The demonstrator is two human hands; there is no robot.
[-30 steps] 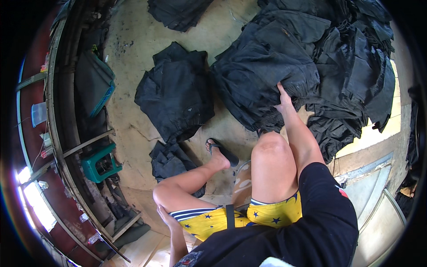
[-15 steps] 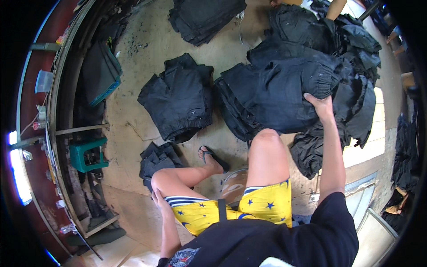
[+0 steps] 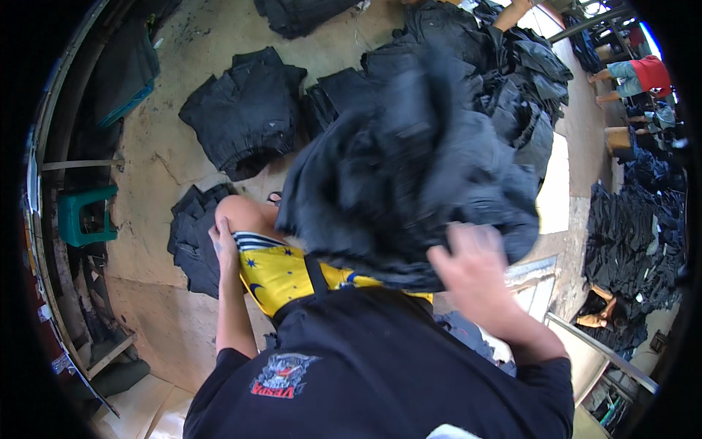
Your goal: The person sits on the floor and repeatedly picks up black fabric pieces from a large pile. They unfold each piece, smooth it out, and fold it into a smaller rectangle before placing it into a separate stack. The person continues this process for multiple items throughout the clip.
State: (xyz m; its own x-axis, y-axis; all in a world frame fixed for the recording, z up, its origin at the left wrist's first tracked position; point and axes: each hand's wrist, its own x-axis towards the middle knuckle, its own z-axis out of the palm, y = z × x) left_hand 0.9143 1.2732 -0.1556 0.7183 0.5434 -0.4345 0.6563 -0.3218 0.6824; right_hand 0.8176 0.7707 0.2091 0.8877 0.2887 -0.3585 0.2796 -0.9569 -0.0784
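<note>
A pair of black pants with a gathered waistband lies across my lap, its upper part blurred by motion. My right hand grips the near edge of the cloth, thumb apart, fingers partly smeared. Over my left knee lies my left hand, open and holding no garment. Just beyond that knee sits a stack of black pants, waistband toward me. A smaller pile of folded black cloth is on the floor beside my left leg. The black pants hide my right leg.
A heap of loose black garments spreads at the far right, with another person's forearm reaching over it. More folded black cloth lies at the top. A green stool stands left. Another person in red is far right.
My right hand has drawn the black pants from the heap toward me and over my lap. The view has shifted to the right. My left hand stays on the knee.
</note>
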